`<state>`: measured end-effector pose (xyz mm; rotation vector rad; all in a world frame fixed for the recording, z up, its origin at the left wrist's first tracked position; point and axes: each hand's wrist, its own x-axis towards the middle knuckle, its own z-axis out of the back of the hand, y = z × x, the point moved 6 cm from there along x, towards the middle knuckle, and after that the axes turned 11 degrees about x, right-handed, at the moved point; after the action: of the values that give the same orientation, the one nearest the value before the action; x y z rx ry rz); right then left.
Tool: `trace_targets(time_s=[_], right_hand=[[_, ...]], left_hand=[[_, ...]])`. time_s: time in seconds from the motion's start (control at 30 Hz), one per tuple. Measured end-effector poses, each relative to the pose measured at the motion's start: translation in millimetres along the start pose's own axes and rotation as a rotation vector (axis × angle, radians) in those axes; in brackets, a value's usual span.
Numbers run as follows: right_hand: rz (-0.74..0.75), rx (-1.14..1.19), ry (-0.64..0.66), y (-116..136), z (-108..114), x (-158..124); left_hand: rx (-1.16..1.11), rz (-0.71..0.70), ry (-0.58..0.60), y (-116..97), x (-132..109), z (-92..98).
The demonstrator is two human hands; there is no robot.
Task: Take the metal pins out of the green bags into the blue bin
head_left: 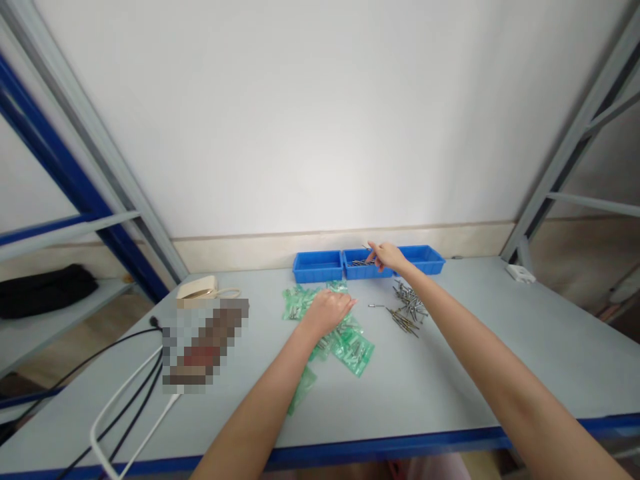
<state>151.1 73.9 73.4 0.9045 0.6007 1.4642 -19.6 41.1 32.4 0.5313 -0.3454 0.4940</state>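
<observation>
My left hand [330, 311] rests on a spread of small green plastic bags [355, 352] holding slim metal parts. Its fingers are curled downward, and whatever they grip is hidden. My right hand [389, 255] is over the middle blue bin [367, 272], its fingers apart at the bin's right half. Thin metal rods [361, 263] lie inside that bin, and a small thin piece shows close to the index fingertip. On the table below my right forearm is a loose pile of metal rods [411, 301]. One single rod [376, 306] lies left of the pile.
Blue bins stand left [319, 269] and right [425, 261] of the middle one, along the wall. At the left are a cream-coloured case [197, 289], a blurred-out object [210, 343] and cables [143, 393]. A white block [520, 273] sits at the far right. Metal posts flank the table.
</observation>
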Motion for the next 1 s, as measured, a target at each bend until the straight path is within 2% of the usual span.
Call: trace_targets(time_s=[0.13, 0.17, 0.3, 0.4, 0.6, 0.73, 0.83, 0.93, 1.0], right_hand=[[0.035, -0.108, -0.032, 7, 3, -13], [0.054, -0.156, -0.009, 5, -1, -19], [0.2, -0.426, 0.226, -11, -34, -50], [0.2, -0.432, 0.218, -24, -42, -61], [0.239, -0.288, 0.193, -14, -44, -66], [0.224, -0.052, 0.158, -3, -43, -72], [0.234, 0.172, 0.069, 2, -43, -72], [0.251, 0.278, -0.049, 1, -45, -69], [0.22, 0.358, -0.072, -5, -49, -66]], left_hand=[[0.007, -0.021, 0.022, -2, -1, 1.9], [0.006, -0.025, 0.024, -3, 0, 2.2], [0.0, -0.046, 0.038, -6, 1, 1.4], [-0.004, -0.039, 0.061, -6, 1, 0.3], [-0.012, -0.034, 0.075, -5, 0, 1.1], [-0.004, -0.043, 0.079, -7, 0, 3.2], [-0.015, -0.029, 0.076, -8, 0, 5.9], [-0.035, -0.012, 0.059, -8, -1, 7.7], [-0.031, -0.021, 0.043, -9, 0, 7.6]])
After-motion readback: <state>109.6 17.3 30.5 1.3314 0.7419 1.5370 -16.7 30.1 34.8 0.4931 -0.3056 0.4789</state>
